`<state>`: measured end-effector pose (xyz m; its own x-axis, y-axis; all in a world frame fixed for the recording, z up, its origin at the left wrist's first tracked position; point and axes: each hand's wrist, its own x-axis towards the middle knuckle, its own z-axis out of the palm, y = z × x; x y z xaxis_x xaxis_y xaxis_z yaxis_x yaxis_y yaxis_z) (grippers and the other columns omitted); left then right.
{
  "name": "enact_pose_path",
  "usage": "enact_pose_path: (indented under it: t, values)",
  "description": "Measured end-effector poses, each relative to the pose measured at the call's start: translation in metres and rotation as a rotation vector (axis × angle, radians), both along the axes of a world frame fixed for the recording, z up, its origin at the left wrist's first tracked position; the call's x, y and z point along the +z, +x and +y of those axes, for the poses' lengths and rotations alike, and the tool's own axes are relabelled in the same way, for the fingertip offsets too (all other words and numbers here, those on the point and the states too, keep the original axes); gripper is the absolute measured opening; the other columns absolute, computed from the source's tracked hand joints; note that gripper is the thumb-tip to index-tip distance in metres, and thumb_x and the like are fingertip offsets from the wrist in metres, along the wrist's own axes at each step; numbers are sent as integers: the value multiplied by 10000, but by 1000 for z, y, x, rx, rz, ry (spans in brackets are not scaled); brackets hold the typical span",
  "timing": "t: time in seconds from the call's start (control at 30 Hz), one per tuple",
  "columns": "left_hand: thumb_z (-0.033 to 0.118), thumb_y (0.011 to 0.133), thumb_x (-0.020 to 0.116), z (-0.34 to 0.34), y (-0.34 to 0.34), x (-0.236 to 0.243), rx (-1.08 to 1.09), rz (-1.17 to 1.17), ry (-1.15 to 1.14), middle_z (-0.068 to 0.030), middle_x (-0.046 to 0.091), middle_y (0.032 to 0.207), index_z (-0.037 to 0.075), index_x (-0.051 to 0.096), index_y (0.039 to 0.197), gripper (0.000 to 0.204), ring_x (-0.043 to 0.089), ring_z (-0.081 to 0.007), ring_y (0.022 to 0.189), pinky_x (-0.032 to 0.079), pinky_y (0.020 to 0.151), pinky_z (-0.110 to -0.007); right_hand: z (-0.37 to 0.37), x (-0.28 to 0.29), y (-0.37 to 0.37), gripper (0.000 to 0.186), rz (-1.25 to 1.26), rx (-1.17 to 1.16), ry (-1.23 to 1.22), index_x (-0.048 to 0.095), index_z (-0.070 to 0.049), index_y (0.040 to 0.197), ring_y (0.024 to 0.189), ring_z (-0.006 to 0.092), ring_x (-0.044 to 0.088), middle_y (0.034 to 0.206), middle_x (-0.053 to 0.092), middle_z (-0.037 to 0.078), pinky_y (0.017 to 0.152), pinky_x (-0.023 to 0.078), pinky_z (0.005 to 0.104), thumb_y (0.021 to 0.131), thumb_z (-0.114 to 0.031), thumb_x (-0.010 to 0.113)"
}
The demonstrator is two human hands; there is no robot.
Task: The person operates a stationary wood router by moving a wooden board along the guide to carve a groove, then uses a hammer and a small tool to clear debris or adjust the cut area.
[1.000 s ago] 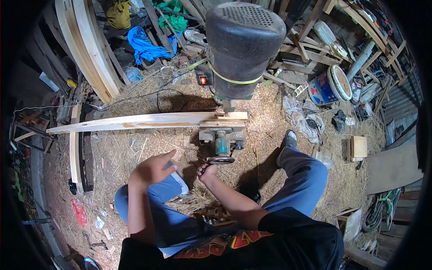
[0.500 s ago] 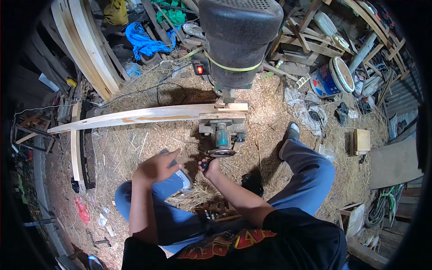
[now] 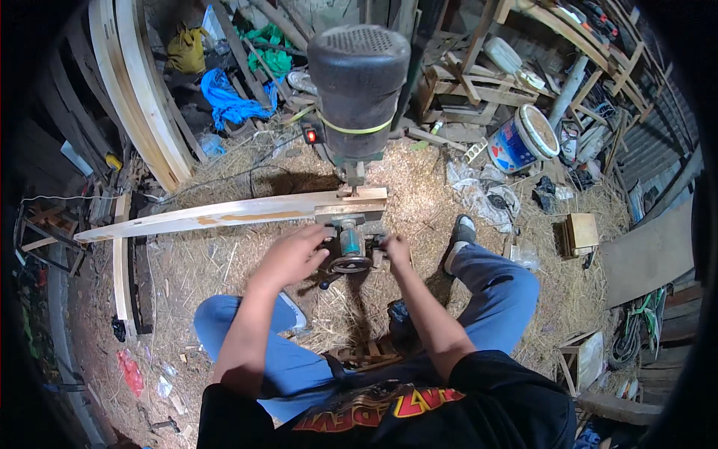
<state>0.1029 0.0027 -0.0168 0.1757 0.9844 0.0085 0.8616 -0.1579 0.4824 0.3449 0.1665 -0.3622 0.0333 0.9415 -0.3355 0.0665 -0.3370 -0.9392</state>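
A wooden beam (image 3: 239,211), long and slightly curved, lies clamped in the vise (image 3: 349,238) of a standing drilling machine with a dark motor (image 3: 359,82). A bit at the machine's lower end meets the beam near its right end. My left hand (image 3: 290,258) is at the vise's left side, fingers and thumb bent around a dark part that they mostly hide. On the right side, my right hand (image 3: 396,251) curls its fingers around a small black knob (image 3: 378,242). Between my hands is the round handwheel (image 3: 351,264); its black crank handle (image 3: 324,284) hangs free at lower left.
A red-lit switch (image 3: 311,135) sits beside the motor. Curved boards (image 3: 142,90) lean at the back left. A wooden support (image 3: 123,258) stands under the beam's left part. A paint bucket (image 3: 523,140) and a wooden block (image 3: 580,235) stand to the right. Shavings and straw cover the ground.
My right hand has let go of the crank handle and moved right to the black knob. My left hand has moved forward and right to the vise. The view has shifted slightly.
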Motion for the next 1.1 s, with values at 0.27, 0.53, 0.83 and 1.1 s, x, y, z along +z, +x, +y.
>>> enact_pose_path:
  t: [0.27, 0.53, 0.83, 1.1]
  values:
    - [400, 968, 620, -5, 64, -141, 54, 117, -218, -230, 558, 1321, 20, 514, 1401, 586, 572, -413, 1213, 499, 1011, -509, 133, 372, -35, 243, 324, 61, 825, 618, -16, 1032, 762, 118, 569, 834, 625, 38, 702, 461, 294, 1057, -245, 540]
    - [283, 1021, 547, 22, 83, -217, 441, -313, 148, -293, 666, 840, 20, 571, 1007, 265, 645, -502, 806, 490, 672, -589, 203, 610, -73, 342, 216, 74, 1182, 676, 33, 1027, 889, 201, 640, 928, 707, 95, 814, 494, 335, 967, -300, 631]
    - [318, 1012, 575, 17, 77, -224, 431, -416, 199, -293, 661, 851, 14, 585, 968, 307, 646, -510, 821, 497, 676, -568, 132, 586, -50, 548, 501, 725, 762, 458, -106, 554, 386, 163, 391, 469, 426, 36, 409, 315, 321, 1018, -383, 544]
    - [189, 885, 773, 15, 72, -221, 323, -447, 92, -189, 581, 716, 18, 522, 862, 305, 557, -364, 646, 460, 614, -454, 70, 537, -17, 468, 637, 663, 873, 483, -77, 583, 490, 47, 351, 546, 426, -68, 461, 266, 261, 1020, -197, 603]
